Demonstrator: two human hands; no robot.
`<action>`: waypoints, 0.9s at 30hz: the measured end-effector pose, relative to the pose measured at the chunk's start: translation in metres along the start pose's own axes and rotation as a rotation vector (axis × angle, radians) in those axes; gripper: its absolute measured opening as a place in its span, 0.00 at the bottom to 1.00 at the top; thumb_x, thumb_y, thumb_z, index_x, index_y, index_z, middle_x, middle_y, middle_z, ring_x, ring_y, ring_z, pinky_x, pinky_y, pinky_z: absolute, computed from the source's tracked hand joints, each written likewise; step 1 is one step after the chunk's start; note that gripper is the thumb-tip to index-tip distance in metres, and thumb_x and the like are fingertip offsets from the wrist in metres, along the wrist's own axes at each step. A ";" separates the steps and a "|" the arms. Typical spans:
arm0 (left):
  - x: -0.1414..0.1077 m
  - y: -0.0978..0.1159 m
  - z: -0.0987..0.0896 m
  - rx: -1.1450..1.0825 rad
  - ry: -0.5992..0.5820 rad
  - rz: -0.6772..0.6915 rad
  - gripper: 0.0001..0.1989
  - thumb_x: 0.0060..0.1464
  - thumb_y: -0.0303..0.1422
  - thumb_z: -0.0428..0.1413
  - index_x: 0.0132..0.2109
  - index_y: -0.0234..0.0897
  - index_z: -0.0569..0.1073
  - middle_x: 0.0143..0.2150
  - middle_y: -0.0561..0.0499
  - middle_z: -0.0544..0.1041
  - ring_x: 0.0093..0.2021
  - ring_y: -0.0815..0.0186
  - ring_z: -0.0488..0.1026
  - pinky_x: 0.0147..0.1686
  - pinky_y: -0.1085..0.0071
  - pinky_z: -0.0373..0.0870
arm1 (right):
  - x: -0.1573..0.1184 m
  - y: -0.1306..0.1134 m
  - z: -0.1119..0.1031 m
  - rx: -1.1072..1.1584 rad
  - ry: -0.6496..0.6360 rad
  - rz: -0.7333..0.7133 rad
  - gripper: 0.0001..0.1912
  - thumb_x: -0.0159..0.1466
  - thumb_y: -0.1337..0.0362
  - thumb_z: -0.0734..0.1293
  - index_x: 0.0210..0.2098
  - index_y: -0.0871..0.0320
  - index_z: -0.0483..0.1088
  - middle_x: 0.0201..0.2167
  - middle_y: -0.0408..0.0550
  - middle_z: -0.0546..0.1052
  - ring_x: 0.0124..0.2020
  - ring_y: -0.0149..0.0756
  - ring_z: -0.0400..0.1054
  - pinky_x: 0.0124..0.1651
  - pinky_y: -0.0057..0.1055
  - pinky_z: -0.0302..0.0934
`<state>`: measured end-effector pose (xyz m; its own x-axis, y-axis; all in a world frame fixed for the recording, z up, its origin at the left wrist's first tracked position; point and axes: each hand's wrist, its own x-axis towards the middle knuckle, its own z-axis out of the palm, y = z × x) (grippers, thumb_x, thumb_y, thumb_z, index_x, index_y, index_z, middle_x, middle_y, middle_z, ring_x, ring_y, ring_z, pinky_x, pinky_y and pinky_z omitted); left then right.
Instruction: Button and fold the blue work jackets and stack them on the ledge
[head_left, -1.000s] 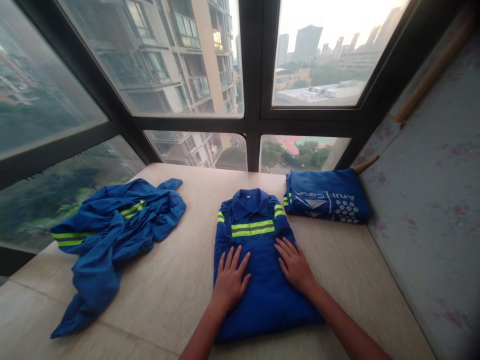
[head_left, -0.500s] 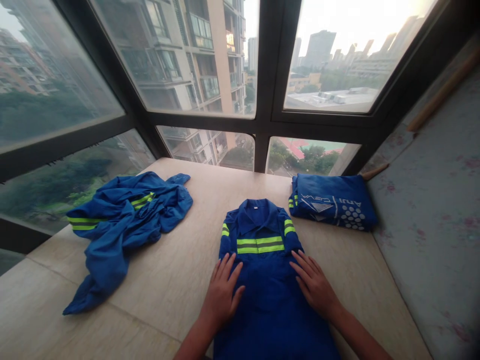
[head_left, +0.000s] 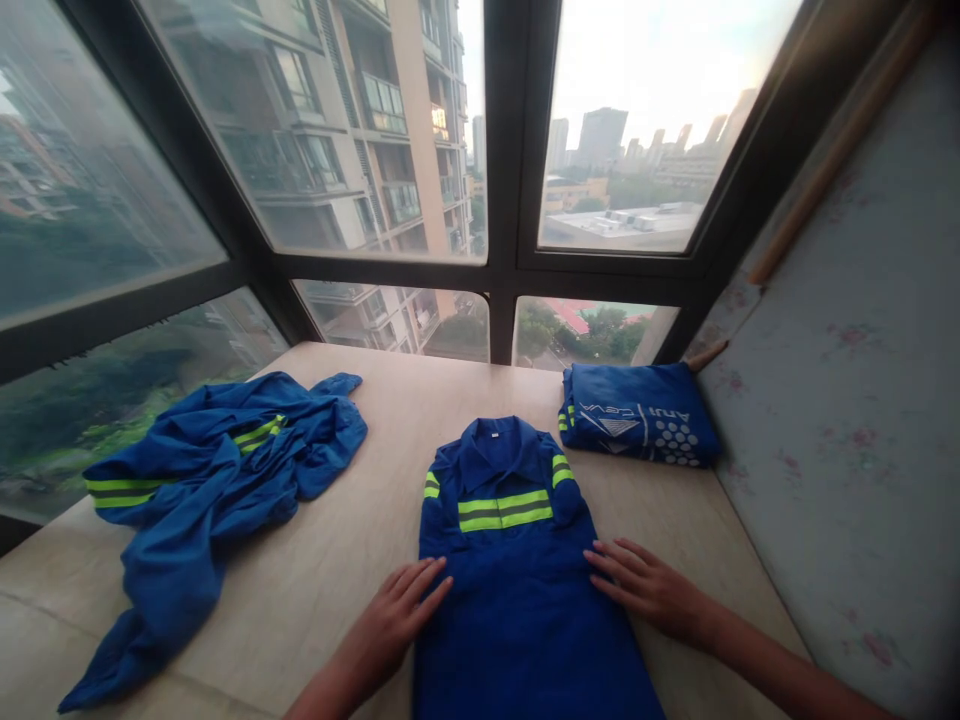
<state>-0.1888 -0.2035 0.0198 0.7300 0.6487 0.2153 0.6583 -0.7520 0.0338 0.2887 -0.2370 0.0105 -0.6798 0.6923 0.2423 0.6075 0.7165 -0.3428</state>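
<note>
A blue work jacket with a collar and yellow-green reflective bands lies front up before me, its sleeves tucked in at the sides. My left hand rests at its left edge, fingers stretched out and fingertips on the cloth. On the opposite edge lies my right hand, also flat with fingers extended. Neither hand grips the fabric. The jacket's lower end runs out of view at the bottom.
A crumpled blue garment with reflective bands lies on the left of the pale ledge. At the back right sits a folded blue garment with white printing, near the papered wall. Dark-framed windows stand behind.
Both hands have slid outward and toward me, from the jacket's upper front to its side edges. The camera view has shifted, so everything sits lower and further left.
</note>
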 end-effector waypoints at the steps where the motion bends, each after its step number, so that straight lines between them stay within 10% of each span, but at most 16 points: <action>1: -0.004 -0.005 -0.003 -0.019 -0.029 0.065 0.41 0.54 0.15 0.44 0.71 0.51 0.54 0.69 0.49 0.62 0.67 0.58 0.61 0.64 0.58 0.60 | 0.000 -0.001 -0.005 0.008 -0.018 -0.028 0.28 0.68 0.75 0.61 0.63 0.45 0.63 0.65 0.44 0.64 0.67 0.39 0.57 0.68 0.46 0.56; 9: 0.016 -0.010 -0.025 -0.101 -0.290 0.207 0.45 0.47 0.18 0.53 0.71 0.49 0.53 0.68 0.44 0.63 0.64 0.52 0.67 0.62 0.53 0.64 | 0.037 -0.004 -0.014 0.102 -0.113 -0.085 0.31 0.66 0.76 0.62 0.64 0.47 0.62 0.63 0.45 0.67 0.65 0.40 0.60 0.68 0.45 0.55; 18: 0.010 -0.011 0.004 -0.152 -0.211 0.074 0.50 0.40 0.27 0.57 0.72 0.48 0.51 0.71 0.47 0.59 0.65 0.49 0.64 0.63 0.55 0.64 | 0.027 0.003 0.014 0.057 -0.070 -0.016 0.34 0.64 0.70 0.61 0.68 0.51 0.56 0.66 0.52 0.63 0.67 0.45 0.56 0.67 0.49 0.56; 27: 0.026 -0.011 0.015 -0.755 0.109 -0.598 0.21 0.53 0.41 0.54 0.53 0.43 0.78 0.53 0.48 0.80 0.53 0.54 0.77 0.54 0.63 0.73 | 0.053 -0.004 0.013 0.534 0.265 0.520 0.19 0.61 0.57 0.63 0.47 0.54 0.77 0.49 0.52 0.80 0.52 0.51 0.73 0.56 0.48 0.65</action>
<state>-0.1739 -0.1767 0.0107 0.2670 0.9625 0.0473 0.5960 -0.2035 0.7768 0.2453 -0.2041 0.0131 -0.2017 0.9725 0.1166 0.4956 0.2040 -0.8442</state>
